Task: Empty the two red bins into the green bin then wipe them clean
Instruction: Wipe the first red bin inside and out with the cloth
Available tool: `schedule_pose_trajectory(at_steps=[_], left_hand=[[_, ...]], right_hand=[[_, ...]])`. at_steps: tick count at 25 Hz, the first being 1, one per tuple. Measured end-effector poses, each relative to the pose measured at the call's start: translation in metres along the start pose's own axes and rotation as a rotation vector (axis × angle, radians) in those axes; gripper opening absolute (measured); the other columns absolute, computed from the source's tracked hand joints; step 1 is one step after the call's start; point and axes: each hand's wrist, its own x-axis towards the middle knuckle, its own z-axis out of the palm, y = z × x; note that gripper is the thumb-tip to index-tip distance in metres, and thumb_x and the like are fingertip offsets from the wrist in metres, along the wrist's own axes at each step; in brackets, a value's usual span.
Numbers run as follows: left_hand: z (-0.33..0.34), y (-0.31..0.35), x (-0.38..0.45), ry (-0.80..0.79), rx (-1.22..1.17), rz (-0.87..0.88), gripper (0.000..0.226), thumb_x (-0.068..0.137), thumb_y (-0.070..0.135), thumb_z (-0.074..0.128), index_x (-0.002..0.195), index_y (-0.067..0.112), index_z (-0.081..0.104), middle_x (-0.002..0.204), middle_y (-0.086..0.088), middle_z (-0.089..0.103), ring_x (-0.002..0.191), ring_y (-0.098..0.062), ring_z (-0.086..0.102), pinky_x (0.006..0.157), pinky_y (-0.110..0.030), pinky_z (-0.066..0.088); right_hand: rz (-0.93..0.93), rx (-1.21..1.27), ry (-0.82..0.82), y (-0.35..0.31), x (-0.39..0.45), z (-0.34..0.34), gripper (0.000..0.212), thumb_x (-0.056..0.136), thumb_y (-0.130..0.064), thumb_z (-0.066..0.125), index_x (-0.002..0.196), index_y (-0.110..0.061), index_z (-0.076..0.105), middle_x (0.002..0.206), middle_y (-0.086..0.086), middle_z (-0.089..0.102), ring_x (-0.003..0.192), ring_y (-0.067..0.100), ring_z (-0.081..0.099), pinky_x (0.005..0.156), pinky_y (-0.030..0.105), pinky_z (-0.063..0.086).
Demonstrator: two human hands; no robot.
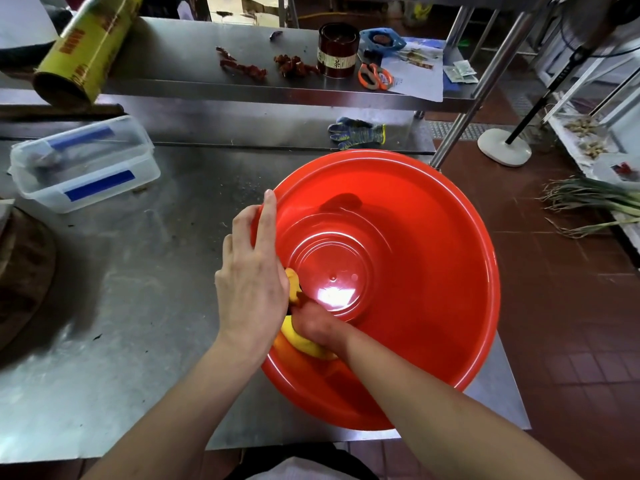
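Nearest the camera, two bare forearms reach in over the steel counter (pixel 121 341). The right hand (pixel 320 327) sits low inside the red bin (pixel 433 271), fingers bunched on a yellow cloth (pixel 304 344) and pressing it against the near-left inner wall; I judge this to be the wiping step, with the cloth balled so it can scrub the curve. The left hand (pixel 251 268) lies across the bin's left rim with its fingers straight and spread, gripping nothing, most likely there to brace the bin so it does not slide or spin under the rubbing. The two hands are close together, nearly touching at the cloth.

The bin rests on the counter's right end, overhanging the edge toward the tiled floor (pixel 571 341). Its inside looks empty and glossy, with a bright glare on the bottom, so emptying seems done for this one. No second red bin and no green bin are in view.

Further left stands a clear lidded box (pixel 86 164) with blue tape strips. Behind the bin lies a knitted glove (pixel 358 132). On the raised shelf (pixel 207 57) beyond are dried chillies (pixel 270 65), a dark round tin (pixel 337 50), orange scissors (pixel 375 76) and a tilted yellow roll (pixel 86 46). Green onions (pixel 588 199) lie far right
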Motion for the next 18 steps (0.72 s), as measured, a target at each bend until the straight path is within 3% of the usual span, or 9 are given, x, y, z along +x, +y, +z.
schedule_pose_trajectory(at_steps=[1,2,4,5,10,14,18], left_hand=[[0.002,-0.001,-0.001,-0.011,0.002,-0.004,0.075,0.091,-0.001,0.052,0.158,0.021,0.029,0.139,-0.009,0.045,0.109,-0.032,0.055,0.069,-0.053,0.058],[0.003,-0.003,0.000,-0.020,0.018,-0.018,0.074,0.091,0.000,0.051,0.158,0.022,0.029,0.140,-0.009,0.046,0.110,-0.033,0.055,0.070,-0.053,0.058],[0.003,-0.002,0.000,-0.030,0.020,-0.041,0.073,0.092,0.001,0.051,0.158,0.022,0.030,0.140,-0.009,0.046,0.111,-0.033,0.055,0.072,-0.053,0.057],[0.003,-0.003,0.000,-0.034,0.015,-0.054,0.072,0.093,0.001,0.051,0.158,0.022,0.030,0.140,-0.010,0.046,0.111,-0.033,0.055,0.072,-0.054,0.057],[0.004,-0.011,0.002,-0.028,0.030,-0.169,0.074,0.091,-0.002,0.051,0.159,0.020,0.029,0.141,-0.012,0.045,0.113,-0.037,0.055,0.077,-0.055,0.057],[0.005,-0.025,0.003,-0.031,0.007,-0.223,0.073,0.093,-0.004,0.051,0.158,0.019,0.029,0.138,-0.014,0.046,0.113,-0.037,0.056,0.077,-0.057,0.057],[0.005,-0.028,0.000,-0.039,-0.005,-0.195,0.072,0.094,-0.001,0.050,0.159,0.022,0.028,0.137,-0.012,0.045,0.112,-0.035,0.057,0.075,-0.057,0.058]], right_hand=[[0.058,0.106,-0.029,-0.012,-0.013,0.009,0.043,0.108,-0.011,0.033,0.148,0.002,0.040,0.146,0.028,0.049,0.133,0.043,0.048,0.115,0.041,0.031],[-0.012,0.129,-0.006,-0.016,-0.021,0.010,0.052,0.109,-0.027,0.036,0.157,-0.011,0.029,0.151,0.021,0.046,0.137,0.040,0.045,0.116,0.040,0.030],[-0.092,0.093,0.050,-0.023,-0.026,0.012,0.068,0.103,-0.056,0.039,0.161,-0.032,0.013,0.155,0.014,0.044,0.142,0.038,0.041,0.116,0.041,0.033],[-0.103,0.106,0.047,-0.025,-0.027,0.012,0.071,0.100,-0.061,0.039,0.161,-0.036,0.012,0.156,0.012,0.043,0.144,0.036,0.039,0.118,0.042,0.032],[-0.133,-0.101,-0.078,-0.022,-0.031,0.009,0.065,0.101,-0.047,0.047,0.160,-0.030,0.023,0.162,0.006,0.035,0.149,0.026,0.032,0.122,0.036,0.025],[-0.112,-0.397,-0.213,-0.026,-0.058,-0.011,0.064,0.105,-0.039,0.044,0.161,-0.024,0.018,0.167,0.009,0.020,0.152,0.028,0.024,0.119,0.030,0.022],[-0.107,-0.462,-0.262,-0.032,-0.087,-0.027,0.065,0.105,-0.038,0.045,0.161,-0.023,0.016,0.164,0.012,0.027,0.146,0.030,0.034,0.110,0.029,0.031]])
